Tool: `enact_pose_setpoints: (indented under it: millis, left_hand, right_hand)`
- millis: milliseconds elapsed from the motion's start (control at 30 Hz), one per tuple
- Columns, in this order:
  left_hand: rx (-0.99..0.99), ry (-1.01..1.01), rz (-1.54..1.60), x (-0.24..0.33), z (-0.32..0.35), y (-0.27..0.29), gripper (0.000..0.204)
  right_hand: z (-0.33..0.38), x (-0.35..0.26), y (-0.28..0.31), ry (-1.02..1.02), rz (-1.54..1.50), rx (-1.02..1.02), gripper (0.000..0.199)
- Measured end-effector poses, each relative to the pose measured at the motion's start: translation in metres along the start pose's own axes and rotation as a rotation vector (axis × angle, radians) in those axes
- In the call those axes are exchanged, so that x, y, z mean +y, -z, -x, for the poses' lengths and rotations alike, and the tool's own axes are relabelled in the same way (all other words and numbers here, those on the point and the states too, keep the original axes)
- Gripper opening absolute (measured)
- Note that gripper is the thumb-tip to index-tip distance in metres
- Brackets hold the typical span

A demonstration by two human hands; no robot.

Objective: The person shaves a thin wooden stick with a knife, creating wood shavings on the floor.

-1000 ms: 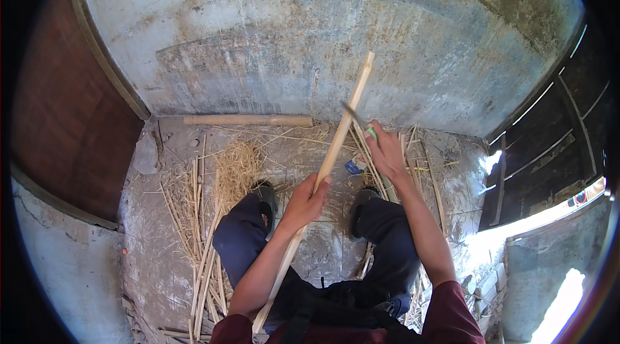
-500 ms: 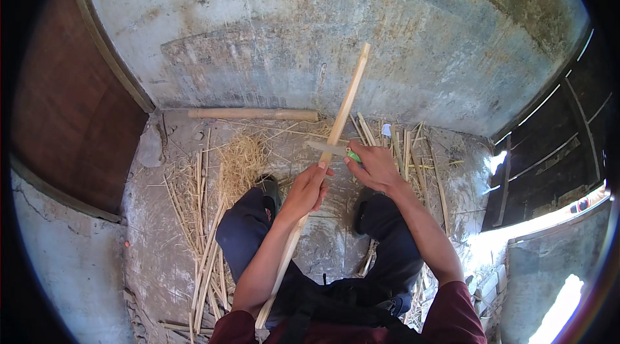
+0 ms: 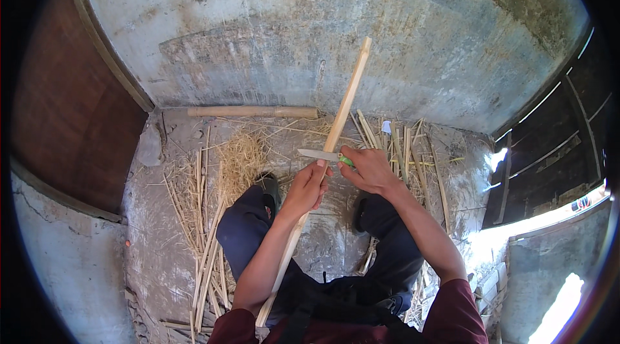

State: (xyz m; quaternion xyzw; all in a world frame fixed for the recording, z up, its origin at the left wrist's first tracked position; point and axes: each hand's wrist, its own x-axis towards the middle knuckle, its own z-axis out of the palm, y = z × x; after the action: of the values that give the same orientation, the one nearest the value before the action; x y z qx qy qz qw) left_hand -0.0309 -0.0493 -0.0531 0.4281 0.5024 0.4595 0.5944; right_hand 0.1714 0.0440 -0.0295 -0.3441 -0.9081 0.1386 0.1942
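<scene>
A long pale bamboo strip [image 3: 349, 95] slants from beside my left thigh up toward the wall. My left hand [image 3: 307, 188] is closed round its middle, the thumb lying along the top. My right hand [image 3: 369, 170] grips a knife [image 3: 316, 154] by its green handle, most of which the fingers hide. The blade points left and lies across the strip, just beyond my left thumb. Whether its edge is biting into the bamboo cannot be made out.
Curly shavings [image 3: 240, 158] are heaped by my left foot. Thin bamboo strips [image 3: 205, 260] lie along the floor at left, with more strips [image 3: 407, 150] at right. A bamboo pole [image 3: 253, 111] rests along the base of the stained wall [image 3: 271, 34].
The knife has slid along the strip toward my left thumb, and my right hand has come slightly left and nearer with it. My left hand has hardly moved.
</scene>
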Motion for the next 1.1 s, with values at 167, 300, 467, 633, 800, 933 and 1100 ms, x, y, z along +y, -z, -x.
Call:
enact_pose_setpoints:
  millis: [167, 300, 467, 633, 800, 933, 1100]
  left_hand:
    - [0.008, 0.016, 0.013, 0.001, 0.000, 0.000, 0.051]
    - [0.008, 0.001, 0.008, -0.001, 0.000, -0.001, 0.053]
    - [0.013, 0.021, 0.016, -0.001, -0.001, 0.001, 0.050]
    - [0.015, 0.007, 0.017, -0.005, -0.003, 0.002, 0.049]
    - [0.026, -0.020, -0.005, -0.007, -0.004, 0.003, 0.048]
    - [0.040, -0.017, 0.011, -0.008, -0.003, 0.002, 0.049]
    - [0.039, -0.055, -0.019, -0.011, -0.002, -0.002, 0.046]
  right_hand:
    - [0.000, 0.000, 0.000, 0.003, -0.012, -0.005, 0.025]
    - [0.000, -0.002, 0.002, 0.015, -0.025, 0.006, 0.025]
    - [-0.001, -0.001, 0.001, 0.015, -0.014, 0.023, 0.025]
    - [-0.002, -0.003, 0.003, 0.019, 0.001, 0.035, 0.025]
    - [-0.004, -0.005, 0.002, 0.003, 0.024, 0.028, 0.026]
    - [-0.004, -0.005, 0.002, 0.018, 0.024, 0.062, 0.025]
    - [-0.009, 0.006, 0.006, -0.023, 0.023, 0.138, 0.026]
